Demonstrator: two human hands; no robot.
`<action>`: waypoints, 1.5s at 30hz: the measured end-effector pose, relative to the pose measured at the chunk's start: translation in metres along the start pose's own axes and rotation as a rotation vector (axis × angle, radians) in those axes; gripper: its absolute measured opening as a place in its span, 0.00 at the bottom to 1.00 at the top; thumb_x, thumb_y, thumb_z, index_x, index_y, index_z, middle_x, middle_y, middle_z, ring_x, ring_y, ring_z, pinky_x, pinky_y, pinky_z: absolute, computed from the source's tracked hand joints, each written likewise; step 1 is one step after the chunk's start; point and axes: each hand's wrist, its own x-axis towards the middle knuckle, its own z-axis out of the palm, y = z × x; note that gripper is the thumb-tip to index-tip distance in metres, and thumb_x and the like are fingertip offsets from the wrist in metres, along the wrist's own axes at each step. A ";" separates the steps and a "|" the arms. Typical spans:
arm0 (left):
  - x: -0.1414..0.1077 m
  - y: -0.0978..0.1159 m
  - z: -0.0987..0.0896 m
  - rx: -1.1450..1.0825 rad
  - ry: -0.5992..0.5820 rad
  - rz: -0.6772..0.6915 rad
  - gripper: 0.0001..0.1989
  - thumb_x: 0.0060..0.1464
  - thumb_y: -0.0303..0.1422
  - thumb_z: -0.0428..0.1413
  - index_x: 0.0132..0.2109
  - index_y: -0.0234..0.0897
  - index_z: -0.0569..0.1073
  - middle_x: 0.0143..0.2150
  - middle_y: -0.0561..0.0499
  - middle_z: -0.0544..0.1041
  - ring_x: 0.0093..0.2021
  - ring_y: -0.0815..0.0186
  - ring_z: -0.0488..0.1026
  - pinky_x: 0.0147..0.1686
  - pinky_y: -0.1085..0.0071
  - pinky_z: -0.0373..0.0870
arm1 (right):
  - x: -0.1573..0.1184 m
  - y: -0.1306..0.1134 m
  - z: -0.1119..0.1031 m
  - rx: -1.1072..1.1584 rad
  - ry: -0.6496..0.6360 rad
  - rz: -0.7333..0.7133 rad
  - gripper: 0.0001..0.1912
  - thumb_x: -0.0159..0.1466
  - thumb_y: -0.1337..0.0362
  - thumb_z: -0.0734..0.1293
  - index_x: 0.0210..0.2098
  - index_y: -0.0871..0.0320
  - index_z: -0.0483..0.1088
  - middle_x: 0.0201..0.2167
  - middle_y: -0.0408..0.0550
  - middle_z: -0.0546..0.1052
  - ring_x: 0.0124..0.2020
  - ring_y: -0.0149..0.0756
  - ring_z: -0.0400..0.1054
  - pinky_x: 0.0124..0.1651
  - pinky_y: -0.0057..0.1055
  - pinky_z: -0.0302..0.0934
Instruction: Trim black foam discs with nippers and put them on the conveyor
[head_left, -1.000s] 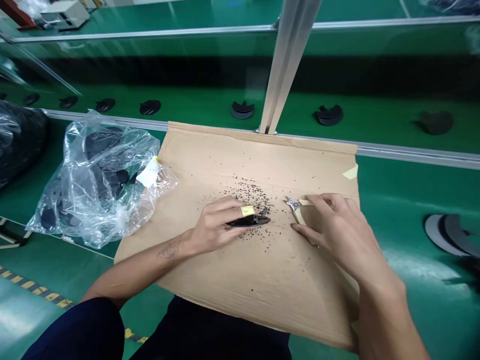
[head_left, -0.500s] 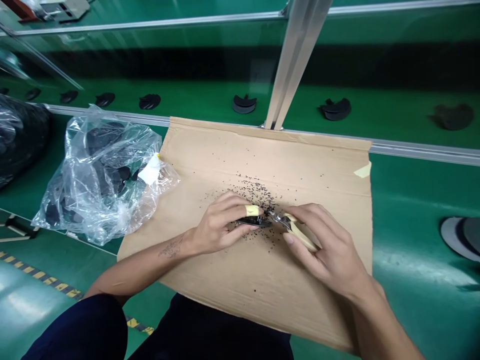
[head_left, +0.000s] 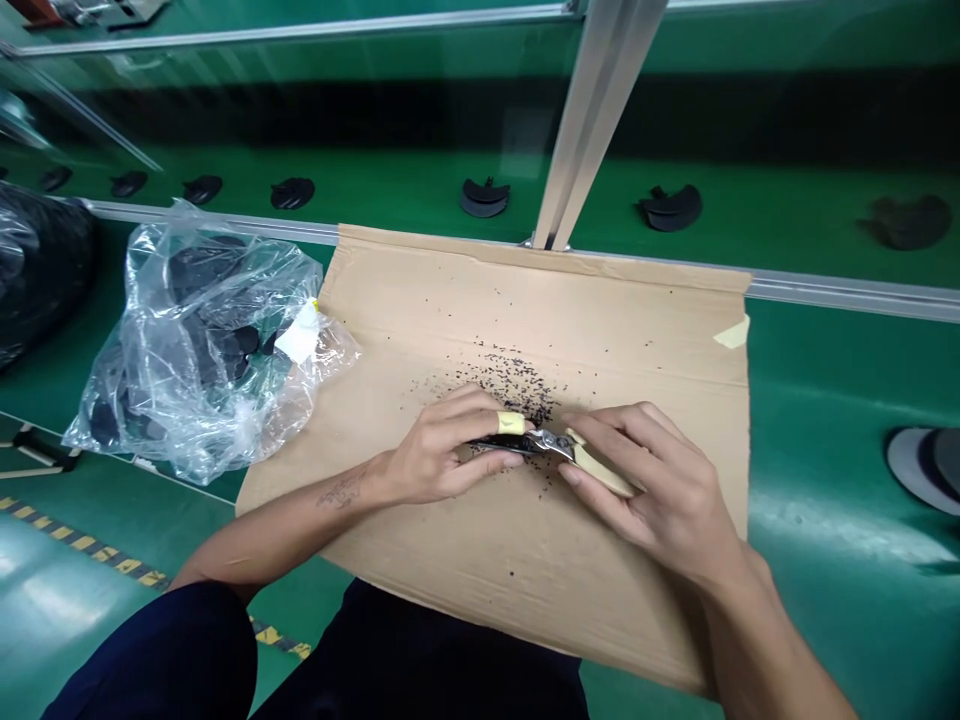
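left hand (head_left: 439,455) pinches flat black part (head_left: 501,444) steady | right hand (head_left: 660,490) grips nippers (head_left: 581,458), tip on part's 3 o'clock edge | cardboard sheet (head_left: 525,560) catches black trimmings (head_left: 517,380)

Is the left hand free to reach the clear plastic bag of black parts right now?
Probably not at once: the left hand pinches a thin black part against the nippers. The clear plastic bag lies close on its side, with bare cardboard between.

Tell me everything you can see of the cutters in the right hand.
The cutters are small hand nippers with cream handles and short metal jaws. The right hand wraps the handles, tool lying nearly flat, jaws pointing left. Their tips meet the thin black part pinched in the left hand, above the cardboard sheet strewn with black trimmings.
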 end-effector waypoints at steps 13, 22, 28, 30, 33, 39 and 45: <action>0.000 -0.003 0.000 -0.011 -0.044 0.032 0.11 0.63 0.34 0.61 0.50 0.35 0.77 0.37 0.47 0.80 0.36 0.66 0.73 0.37 0.67 0.72 | -0.002 -0.004 -0.005 -0.189 -0.049 -0.057 0.15 0.68 0.66 0.70 0.54 0.56 0.71 0.41 0.51 0.81 0.35 0.39 0.74 0.38 0.37 0.71; 0.002 0.000 -0.001 0.063 -0.001 0.067 0.14 0.63 0.32 0.59 0.55 0.36 0.74 0.36 0.50 0.77 0.34 0.68 0.72 0.33 0.71 0.71 | -0.001 0.000 -0.004 -0.374 0.061 -0.036 0.10 0.68 0.62 0.70 0.49 0.56 0.74 0.32 0.48 0.79 0.30 0.37 0.69 0.32 0.35 0.64; 0.000 -0.001 0.002 0.240 -0.060 0.120 0.15 0.64 0.30 0.56 0.57 0.38 0.73 0.36 0.51 0.74 0.34 0.67 0.70 0.33 0.71 0.71 | 0.000 -0.002 -0.003 -0.521 0.040 -0.047 0.10 0.68 0.60 0.69 0.48 0.55 0.74 0.33 0.48 0.78 0.31 0.37 0.68 0.32 0.35 0.59; -0.001 -0.002 0.002 0.267 -0.046 0.096 0.16 0.64 0.30 0.56 0.57 0.37 0.73 0.36 0.50 0.74 0.34 0.67 0.70 0.32 0.71 0.71 | 0.000 -0.002 -0.003 -0.521 0.027 -0.038 0.10 0.69 0.60 0.69 0.48 0.56 0.74 0.33 0.49 0.78 0.31 0.38 0.67 0.32 0.36 0.58; 0.000 -0.003 0.000 0.256 -0.008 0.055 0.15 0.63 0.30 0.57 0.56 0.35 0.73 0.38 0.48 0.75 0.35 0.67 0.71 0.32 0.72 0.72 | 0.000 0.000 -0.003 -0.426 0.033 0.028 0.11 0.69 0.59 0.68 0.48 0.57 0.73 0.34 0.51 0.77 0.32 0.39 0.67 0.32 0.36 0.59; 0.001 -0.001 0.001 0.050 0.038 -0.040 0.11 0.63 0.33 0.60 0.50 0.33 0.76 0.39 0.47 0.79 0.37 0.68 0.75 0.35 0.71 0.76 | 0.002 -0.002 0.008 0.118 0.103 0.286 0.14 0.66 0.58 0.71 0.49 0.54 0.71 0.38 0.48 0.78 0.34 0.38 0.71 0.35 0.35 0.66; -0.001 0.001 0.004 -0.040 0.009 -0.062 0.08 0.61 0.31 0.61 0.47 0.32 0.75 0.40 0.45 0.80 0.42 0.65 0.78 0.42 0.69 0.78 | 0.000 -0.010 0.019 0.230 0.129 0.163 0.10 0.67 0.67 0.69 0.48 0.55 0.70 0.39 0.48 0.80 0.36 0.37 0.74 0.35 0.32 0.67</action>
